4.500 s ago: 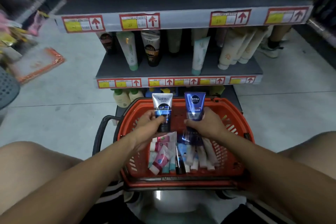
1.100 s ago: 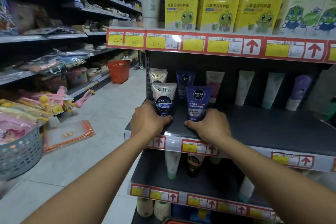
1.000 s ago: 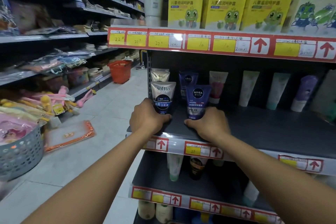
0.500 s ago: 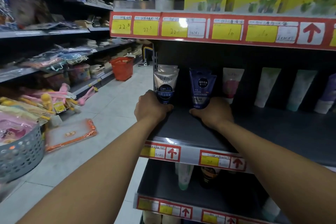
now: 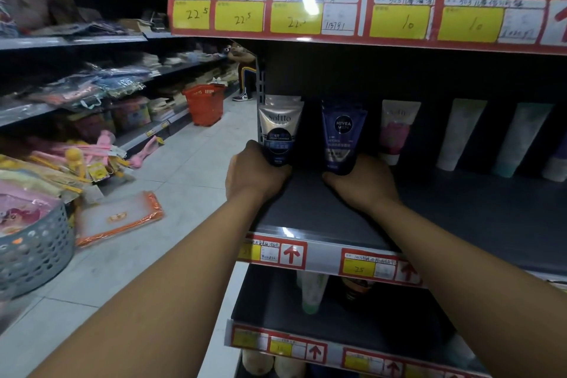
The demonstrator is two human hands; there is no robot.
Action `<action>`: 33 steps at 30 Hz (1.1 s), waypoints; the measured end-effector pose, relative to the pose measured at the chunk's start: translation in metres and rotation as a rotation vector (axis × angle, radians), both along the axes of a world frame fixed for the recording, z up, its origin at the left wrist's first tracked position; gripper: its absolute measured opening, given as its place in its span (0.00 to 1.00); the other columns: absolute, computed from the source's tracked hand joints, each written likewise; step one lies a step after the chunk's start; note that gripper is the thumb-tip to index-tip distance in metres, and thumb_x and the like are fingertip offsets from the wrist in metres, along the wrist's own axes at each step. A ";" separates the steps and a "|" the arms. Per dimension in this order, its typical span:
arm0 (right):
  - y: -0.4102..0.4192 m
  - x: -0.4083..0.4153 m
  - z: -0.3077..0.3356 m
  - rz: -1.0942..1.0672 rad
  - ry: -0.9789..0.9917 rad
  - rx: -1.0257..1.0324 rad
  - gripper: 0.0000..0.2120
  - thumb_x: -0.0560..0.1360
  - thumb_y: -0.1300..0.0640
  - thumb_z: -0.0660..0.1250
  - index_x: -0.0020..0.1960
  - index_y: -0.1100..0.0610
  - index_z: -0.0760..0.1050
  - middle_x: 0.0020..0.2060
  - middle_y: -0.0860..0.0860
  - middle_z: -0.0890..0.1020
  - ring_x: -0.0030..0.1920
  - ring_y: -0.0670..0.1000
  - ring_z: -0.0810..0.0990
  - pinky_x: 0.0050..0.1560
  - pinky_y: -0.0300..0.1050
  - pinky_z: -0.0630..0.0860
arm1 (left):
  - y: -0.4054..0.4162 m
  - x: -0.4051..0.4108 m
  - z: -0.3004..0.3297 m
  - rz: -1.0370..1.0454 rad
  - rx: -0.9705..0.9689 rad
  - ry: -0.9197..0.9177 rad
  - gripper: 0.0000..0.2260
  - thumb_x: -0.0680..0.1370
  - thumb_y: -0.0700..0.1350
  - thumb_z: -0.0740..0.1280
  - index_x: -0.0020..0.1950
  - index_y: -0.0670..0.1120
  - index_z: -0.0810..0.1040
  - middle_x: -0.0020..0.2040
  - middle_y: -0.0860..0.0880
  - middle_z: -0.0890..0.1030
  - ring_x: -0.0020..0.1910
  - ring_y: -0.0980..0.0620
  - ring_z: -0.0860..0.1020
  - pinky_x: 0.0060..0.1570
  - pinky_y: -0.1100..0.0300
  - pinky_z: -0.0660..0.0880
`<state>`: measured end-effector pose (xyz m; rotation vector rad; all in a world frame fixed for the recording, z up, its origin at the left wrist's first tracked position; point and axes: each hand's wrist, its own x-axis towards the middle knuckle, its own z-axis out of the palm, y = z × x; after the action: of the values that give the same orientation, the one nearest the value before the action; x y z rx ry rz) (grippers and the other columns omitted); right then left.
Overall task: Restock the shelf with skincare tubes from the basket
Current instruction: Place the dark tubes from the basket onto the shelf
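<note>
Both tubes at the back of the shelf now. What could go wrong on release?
1. The Softto tube and the Nivea tube stand upright, cap down, each gripped low by the left hand or right hand; either may tip on release.
2. Matching tubes stand close behind; a nudge might knock them over.
3. The pink tube stands near the right hand's way out.

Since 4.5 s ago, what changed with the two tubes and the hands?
Both tubes went from above the basket up onto the shelf and have been slid back against matching tubes behind. The left hand still grips the Softto tube; the right hand still grips the Nivea tube. Neither is released. Both stay upright, cap down.
</note>
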<state>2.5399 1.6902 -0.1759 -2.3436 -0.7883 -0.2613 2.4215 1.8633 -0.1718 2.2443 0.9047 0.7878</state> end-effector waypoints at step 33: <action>-0.033 -0.021 0.015 0.048 0.102 -0.131 0.27 0.73 0.40 0.75 0.67 0.52 0.77 0.60 0.51 0.83 0.58 0.54 0.81 0.48 0.42 0.72 | -0.003 -0.015 0.015 -0.056 -0.072 0.220 0.38 0.70 0.60 0.80 0.72 0.45 0.70 0.66 0.44 0.80 0.65 0.40 0.79 0.56 0.52 0.76</action>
<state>2.5190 1.6576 -0.1608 -2.4349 -0.8326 -0.0705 2.4062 1.8601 -0.1570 2.3132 0.9506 0.4823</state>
